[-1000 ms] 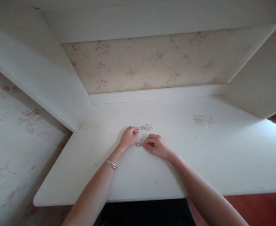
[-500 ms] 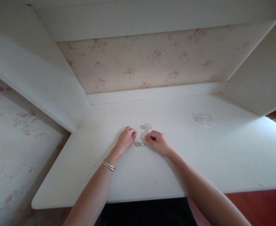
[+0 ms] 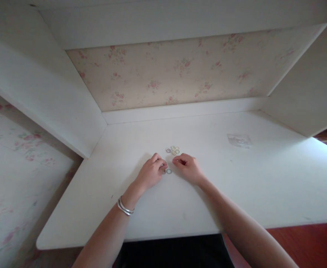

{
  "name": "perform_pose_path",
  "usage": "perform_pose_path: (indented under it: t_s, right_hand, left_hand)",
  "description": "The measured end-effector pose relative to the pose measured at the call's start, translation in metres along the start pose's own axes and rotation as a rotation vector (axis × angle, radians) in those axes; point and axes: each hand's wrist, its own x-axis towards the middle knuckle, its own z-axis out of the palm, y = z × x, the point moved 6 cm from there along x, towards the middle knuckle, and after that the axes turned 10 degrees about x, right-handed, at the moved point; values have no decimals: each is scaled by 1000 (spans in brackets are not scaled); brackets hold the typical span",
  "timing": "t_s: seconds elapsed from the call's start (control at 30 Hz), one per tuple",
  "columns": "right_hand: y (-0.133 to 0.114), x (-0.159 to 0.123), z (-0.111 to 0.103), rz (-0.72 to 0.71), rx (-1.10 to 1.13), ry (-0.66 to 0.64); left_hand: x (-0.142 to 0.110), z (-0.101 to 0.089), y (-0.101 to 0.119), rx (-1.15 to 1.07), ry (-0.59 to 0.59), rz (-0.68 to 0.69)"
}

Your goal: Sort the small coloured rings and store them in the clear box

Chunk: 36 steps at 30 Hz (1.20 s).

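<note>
In the head view my left hand (image 3: 152,171), with two silver bangles (image 3: 125,207) at its wrist, curls its fingers down onto a small brownish ring (image 3: 164,172) lying on the table. Its fingertips partly cover that ring. Just right of it lies a greyish ring (image 3: 169,171). My right hand (image 3: 188,167) rests on the tabletop with thumb and forefinger pinched together; whatever is between them is too small to make out. Beyond both hands sits a loose cluster of several thin rings (image 3: 174,150), mostly yellowish, with darker ones at its left.
A clear plastic bag (image 3: 239,140) lies on the white table (image 3: 263,186) to the right. White panels (image 3: 68,108) and a floral-papered back wall (image 3: 157,74) enclose the table's left, right and rear sides. The front edge is close to my body.
My left hand has moved a little right and toward me, its fingers now over the brownish ring. My right hand has barely shifted, still pinched.
</note>
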Motion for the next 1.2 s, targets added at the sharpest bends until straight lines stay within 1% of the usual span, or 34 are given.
perform_pose_path:
  t_s: [0.1,0.17,0.23,0.53,0.67,0.77,0.87,0.93,0.97,1.03,1.13,1.2]
  right_hand:
    - [6,2,-7,36,22,103]
    - [10,3,-10,67,55,154]
    - [13,3,-11,89,82,179]
    - [13,3,-10,103,72,167]
    - [13,3,-9,103,65,157]
    - [13,3,-9,106,58,152]
    - [12,3,-9,103,60,153]
    - [10,2,-9,78,54,131]
    - [7,2,-7,57,49,98]
    - [2,0,-1,-4,37,-8]
    - [-9,-5,7,-136,-42,-162]
    - [-15,-9,10,-221,-128,-201]
  left_hand:
    - [-2,1,11,46,-6,75]
    - [-2,3,14,69,-11,95]
    - [-3,6,15,86,-17,102]
    - [-4,11,16,156,-53,116]
    - [-3,12,14,135,-60,115]
    - [-2,10,12,64,-35,114]
    - [0,4,7,-9,32,59]
    - [1,-1,-1,-46,100,-14]
    - [2,-3,-6,-59,136,-53]
    - [3,-5,-16,-73,189,-117]
    - [6,0,-28,-88,196,-187]
    - [7,6,-33,-101,167,-221]
